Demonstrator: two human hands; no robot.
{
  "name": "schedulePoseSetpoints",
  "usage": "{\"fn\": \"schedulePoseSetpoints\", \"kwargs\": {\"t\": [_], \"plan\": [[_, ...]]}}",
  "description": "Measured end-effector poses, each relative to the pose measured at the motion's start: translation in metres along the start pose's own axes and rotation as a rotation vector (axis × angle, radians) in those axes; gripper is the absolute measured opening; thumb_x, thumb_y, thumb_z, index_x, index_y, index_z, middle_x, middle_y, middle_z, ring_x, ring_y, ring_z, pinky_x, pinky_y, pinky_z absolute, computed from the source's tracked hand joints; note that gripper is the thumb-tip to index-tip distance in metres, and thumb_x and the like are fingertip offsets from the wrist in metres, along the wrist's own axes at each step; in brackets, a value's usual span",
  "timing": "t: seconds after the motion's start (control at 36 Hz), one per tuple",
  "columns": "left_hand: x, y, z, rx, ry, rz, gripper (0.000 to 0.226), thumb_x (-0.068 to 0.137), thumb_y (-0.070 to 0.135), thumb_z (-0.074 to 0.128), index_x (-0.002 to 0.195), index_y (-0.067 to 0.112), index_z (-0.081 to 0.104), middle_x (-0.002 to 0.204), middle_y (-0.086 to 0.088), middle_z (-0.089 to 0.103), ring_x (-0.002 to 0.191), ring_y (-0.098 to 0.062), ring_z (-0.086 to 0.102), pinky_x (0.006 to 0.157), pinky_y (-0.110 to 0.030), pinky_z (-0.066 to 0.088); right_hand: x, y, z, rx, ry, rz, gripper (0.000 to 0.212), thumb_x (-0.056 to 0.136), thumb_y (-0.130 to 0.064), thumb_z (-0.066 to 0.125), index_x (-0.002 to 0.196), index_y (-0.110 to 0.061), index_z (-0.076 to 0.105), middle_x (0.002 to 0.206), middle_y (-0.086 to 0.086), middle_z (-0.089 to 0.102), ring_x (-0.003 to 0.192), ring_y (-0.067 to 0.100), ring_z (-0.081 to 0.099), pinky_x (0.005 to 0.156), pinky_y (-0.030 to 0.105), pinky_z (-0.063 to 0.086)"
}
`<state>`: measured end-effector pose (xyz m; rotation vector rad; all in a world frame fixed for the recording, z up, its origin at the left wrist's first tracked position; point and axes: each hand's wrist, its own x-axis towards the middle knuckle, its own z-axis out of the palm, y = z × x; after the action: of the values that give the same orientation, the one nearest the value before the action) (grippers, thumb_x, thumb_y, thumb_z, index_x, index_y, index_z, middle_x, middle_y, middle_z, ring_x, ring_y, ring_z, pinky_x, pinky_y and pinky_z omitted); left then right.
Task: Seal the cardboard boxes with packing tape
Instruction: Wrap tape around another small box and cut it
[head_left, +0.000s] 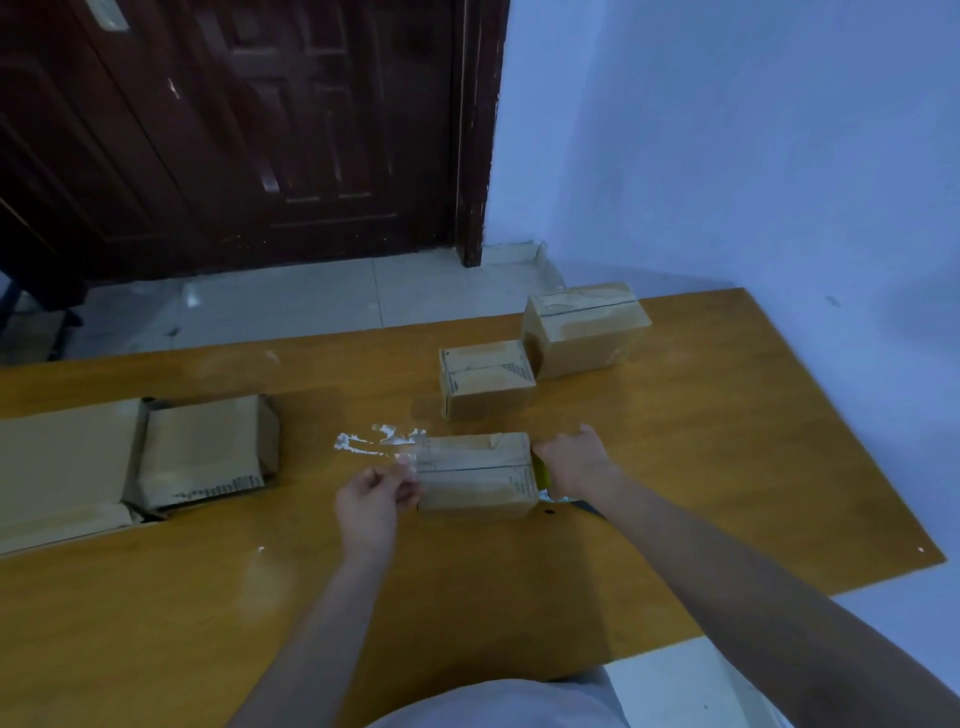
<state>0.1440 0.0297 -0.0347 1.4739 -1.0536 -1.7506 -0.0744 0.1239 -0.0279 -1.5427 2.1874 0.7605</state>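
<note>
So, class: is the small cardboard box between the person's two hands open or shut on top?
Shut. The small brown cardboard box has its top flaps lying flat, meeting along a dark seam, with glossy clear tape running off its left end.

**Where things lie on the table**

A small box (475, 475) sits near the middle of the table (727, 467), with the left hand (371, 501) at its left end and the right hand (574, 462) at its right end. Just behind it stands a second box (485, 382), and behind that, to the right and touching it, a larger box (584, 330). Well apart to the left lie flattened cartons (130, 462) (overlapping one another), reaching the table's left side.
</note>
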Motion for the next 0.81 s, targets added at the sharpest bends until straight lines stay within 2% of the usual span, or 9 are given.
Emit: {"fn": "schedulePoseSetpoints", "kwargs": {"t": [0.11,0.28,0.39,0.5,0.56,0.64,0.69,0.75,0.81], "plan": [[0.000,-0.002,-0.001,0.088,0.029,0.016,0.022,0.086,0.011,0.068,0.067,0.001,0.061,0.065,-0.012,0.066,0.060,-0.023,0.062,0.062,-0.034,0.054,0.001,0.001,0.002,0.022,-0.007,0.016,0.053,0.082,-0.032,0.064,0.131,-0.022,0.045,0.112,-0.001,0.062,0.109,0.019,0.056,0.106,0.043,0.026],[0.015,-0.015,-0.003,0.161,0.073,-0.057,0.024,0.085,0.011,0.069,0.064,0.004,0.060,0.065,-0.012,0.064,0.065,-0.028,0.061,0.061,-0.033,0.049,-0.001,0.001,0.001,0.023,-0.006,0.014,0.056,0.081,-0.032,0.066,0.131,-0.021,0.044,0.116,0.000,0.061,0.112,0.019,0.055,0.105,0.042,0.027],[0.020,-0.021,-0.003,0.176,0.081,-0.146,0.021,0.083,0.016,0.072,0.069,0.004,0.063,0.069,-0.012,0.066,0.061,-0.024,0.060,0.069,-0.036,0.050,-0.001,0.001,0.001,0.016,-0.004,0.009,0.054,0.081,-0.031,0.066,0.130,-0.020,0.045,0.114,0.000,0.062,0.110,0.020,0.055,0.102,0.041,0.028],[0.027,-0.022,-0.003,0.170,0.072,-0.229,0.022,0.079,0.019,0.077,0.084,0.000,0.066,0.084,-0.015,0.067,0.073,-0.030,0.064,0.077,-0.040,0.055,-0.001,0.000,0.001,0.023,0.015,0.011,0.047,0.082,-0.029,0.065,0.125,-0.020,0.048,0.111,0.000,0.063,0.108,0.020,0.056,0.102,0.042,0.028],[0.029,-0.021,-0.003,0.166,0.066,-0.257,0.020,0.078,0.018,0.078,0.080,0.004,0.063,0.083,-0.014,0.066,0.076,-0.031,0.064,0.078,-0.041,0.055,-0.002,-0.001,-0.001,0.014,0.023,0.009,0.042,0.082,-0.028,0.064,0.121,-0.020,0.050,0.108,0.000,0.063,0.106,0.020,0.057,0.101,0.041,0.029],[0.029,-0.021,-0.002,0.161,0.060,-0.297,0.022,0.079,0.021,0.078,0.076,0.008,0.060,0.081,-0.011,0.064,0.076,-0.029,0.062,0.074,-0.039,0.055,-0.006,-0.004,-0.004,0.019,0.026,0.017,0.039,0.083,-0.027,0.063,0.118,-0.018,0.051,0.107,0.000,0.063,0.105,0.021,0.057,0.102,0.041,0.028],[0.031,-0.023,-0.001,0.133,0.065,-0.340,0.023,0.079,0.021,0.077,0.077,0.006,0.059,0.080,-0.011,0.063,0.073,-0.026,0.060,0.067,-0.035,0.053,-0.008,-0.008,-0.006,0.007,0.032,0.024,0.036,0.083,-0.023,0.062,0.117,-0.017,0.051,0.107,0.001,0.063,0.105,0.021,0.057,0.103,0.041,0.028],[0.032,-0.027,0.002,0.118,0.046,-0.386,0.023,0.081,0.023,0.074,0.082,0.003,0.063,0.077,-0.010,0.062,0.068,-0.022,0.056,0.059,-0.029,0.048,-0.009,-0.013,-0.006,-0.020,0.035,0.030,0.034,0.083,-0.020,0.061,0.116,-0.016,0.053,0.106,0.001,0.063,0.103,0.021,0.058,0.104,0.041,0.028],[0.029,-0.033,0.006,0.158,0.035,-0.401,0.025,0.086,0.029,0.069,0.090,0.005,0.065,0.074,-0.008,0.060,0.066,-0.019,0.053,0.058,-0.028,0.045,-0.011,-0.017,-0.003,-0.013,0.025,0.042,0.035,0.083,-0.020,0.061,0.117,-0.016,0.055,0.108,0.002,0.062,0.104,0.020,0.058,0.106,0.042,0.027]]}}
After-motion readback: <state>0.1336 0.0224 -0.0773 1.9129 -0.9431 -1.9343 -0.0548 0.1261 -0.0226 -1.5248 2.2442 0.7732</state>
